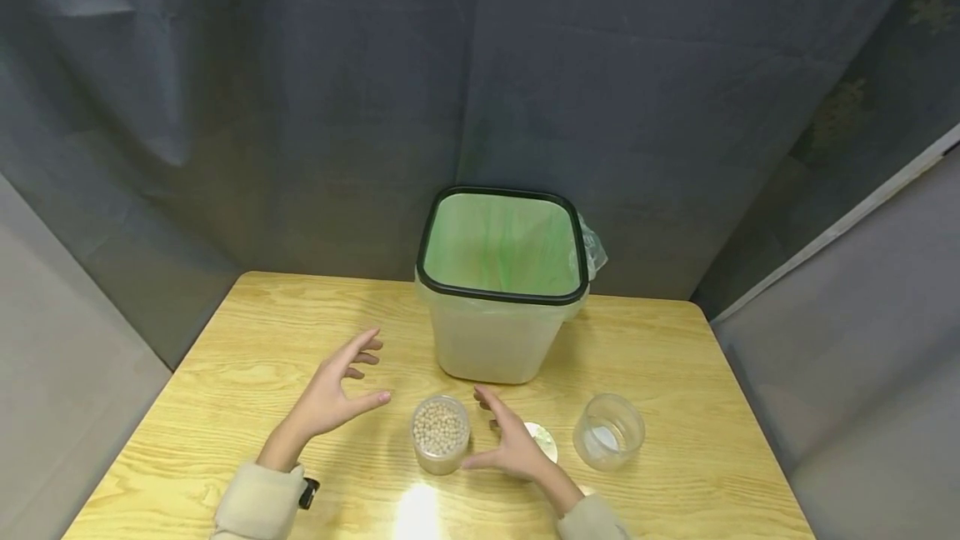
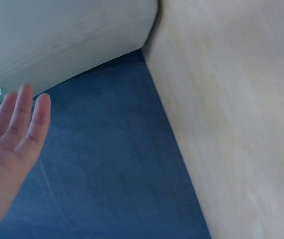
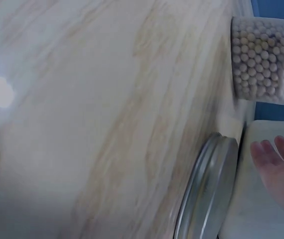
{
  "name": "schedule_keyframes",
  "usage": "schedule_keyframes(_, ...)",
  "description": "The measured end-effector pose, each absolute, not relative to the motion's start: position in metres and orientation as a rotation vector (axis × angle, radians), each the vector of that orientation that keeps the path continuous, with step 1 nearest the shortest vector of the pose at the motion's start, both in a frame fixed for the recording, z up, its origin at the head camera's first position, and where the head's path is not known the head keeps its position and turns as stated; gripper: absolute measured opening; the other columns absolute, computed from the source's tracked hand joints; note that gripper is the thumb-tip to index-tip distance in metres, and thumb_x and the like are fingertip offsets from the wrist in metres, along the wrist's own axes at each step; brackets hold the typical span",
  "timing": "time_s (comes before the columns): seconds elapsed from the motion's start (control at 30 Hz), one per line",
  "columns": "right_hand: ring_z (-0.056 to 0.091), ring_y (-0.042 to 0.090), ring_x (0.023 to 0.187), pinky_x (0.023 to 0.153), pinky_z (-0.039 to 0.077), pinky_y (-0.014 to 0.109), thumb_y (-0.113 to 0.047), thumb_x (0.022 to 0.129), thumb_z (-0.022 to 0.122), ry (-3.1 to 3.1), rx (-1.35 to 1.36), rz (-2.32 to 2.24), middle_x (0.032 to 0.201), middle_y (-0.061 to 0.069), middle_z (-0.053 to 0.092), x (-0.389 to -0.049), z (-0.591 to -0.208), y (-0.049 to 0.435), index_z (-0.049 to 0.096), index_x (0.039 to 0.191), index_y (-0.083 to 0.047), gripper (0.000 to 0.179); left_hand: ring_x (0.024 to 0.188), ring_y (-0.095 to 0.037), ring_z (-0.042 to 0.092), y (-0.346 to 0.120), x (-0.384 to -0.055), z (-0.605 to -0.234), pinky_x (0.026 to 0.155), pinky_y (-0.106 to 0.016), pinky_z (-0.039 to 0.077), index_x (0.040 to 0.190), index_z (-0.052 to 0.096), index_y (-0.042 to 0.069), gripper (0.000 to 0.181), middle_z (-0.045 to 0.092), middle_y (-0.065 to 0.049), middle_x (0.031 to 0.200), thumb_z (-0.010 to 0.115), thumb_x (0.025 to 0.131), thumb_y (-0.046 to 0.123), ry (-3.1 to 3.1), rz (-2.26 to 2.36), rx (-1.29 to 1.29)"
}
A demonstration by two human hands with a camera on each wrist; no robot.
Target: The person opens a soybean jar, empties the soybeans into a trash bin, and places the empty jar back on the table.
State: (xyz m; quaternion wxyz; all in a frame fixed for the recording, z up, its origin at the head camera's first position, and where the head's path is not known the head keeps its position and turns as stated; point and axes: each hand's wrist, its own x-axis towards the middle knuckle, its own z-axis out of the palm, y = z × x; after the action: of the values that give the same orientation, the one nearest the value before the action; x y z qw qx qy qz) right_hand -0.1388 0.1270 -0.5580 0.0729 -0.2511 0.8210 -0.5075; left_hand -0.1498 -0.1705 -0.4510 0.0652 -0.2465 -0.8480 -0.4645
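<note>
A clear round jar (image 1: 439, 432) of small pale beads stands on the table between my two hands. My left hand (image 1: 324, 400) hovers to the left of it, thumb and fingers spread apart and holding nothing. Just right of the jar is my right hand (image 1: 516, 445), its thumb near the jar's side and its fingers apart. A flat round lid (image 1: 545, 438) lies partly hidden behind the right hand; in the right wrist view it shows a silver rim (image 3: 209, 191). Farther right stands a second clear jar (image 1: 611, 430), with something white at its bottom.
A white bin (image 1: 491, 340) with a black rim and a greenish liner stands behind the beads, near the table's back edge. Part of the liner (image 1: 592, 248) bunches out at its right. Dark cloth (image 1: 337, 107) hangs behind the wooden table (image 1: 675, 373).
</note>
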Motion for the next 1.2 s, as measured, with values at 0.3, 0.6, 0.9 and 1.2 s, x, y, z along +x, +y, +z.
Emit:
schedule_keyframes(0.3, 0.033, 0.034, 0.127, 0.100, 0.032, 0.047, -0.035, 0.060, 0.083, 2.470, -0.767, -1.370, 0.140, 0.021, 0.034, -0.144, -0.569, 0.114, 0.019, 0.142, 0.000, 0.111, 0.108, -0.028, 0.049, -0.176, -0.138, -0.470, 0.080, -0.045, 0.047, 0.142, 0.028, 0.012, 0.091, 0.048, -0.012, 0.126, 0.080, 0.069, 0.025, -2.569, -1.324, -0.750)
schedule_keyframes(0.6, 0.039, 0.028, 0.125, 0.101, 0.031, 0.047, -0.031, 0.057, 0.086, 2.376, -0.788, -1.443, 0.137, 0.010, 0.040, -0.150, -0.579, 0.101, 0.024, 0.140, -0.002, 0.108, 0.106, -0.029, 0.049, -0.175, -0.135, -0.482, 0.078, -0.048, 0.046, 0.142, 0.030, 0.010, 0.090, 0.049, -0.011, 0.124, 0.080, 0.068, 0.026, -2.571, -1.331, -0.762)
schedule_keyframes(0.9, 0.044, 0.023, 0.119, 0.099, 0.033, 0.048, -0.029, 0.056, 0.087, 2.340, -0.797, -1.508, 0.132, 0.000, 0.046, -0.152, -0.590, 0.094, 0.030, 0.139, -0.024, 0.100, 0.104, -0.039, 0.049, -0.164, -0.132, -0.477, 0.077, -0.055, 0.044, 0.138, 0.030, -0.002, 0.087, 0.048, -0.022, 0.122, 0.079, 0.068, 0.011, -2.584, -1.369, -0.771)
schedule_keyframes(1.2, 0.048, 0.018, 0.114, 0.095, 0.037, 0.042, -0.034, 0.059, 0.085, 2.329, -0.728, -1.577, 0.126, -0.004, 0.050, -0.145, -0.581, 0.101, 0.037, 0.136, -0.023, 0.091, 0.104, -0.042, 0.049, -0.151, -0.124, -0.450, 0.078, -0.053, 0.045, 0.135, 0.032, -0.007, 0.078, 0.048, -0.026, 0.121, 0.075, 0.072, 0.007, -2.594, -1.421, -0.771)
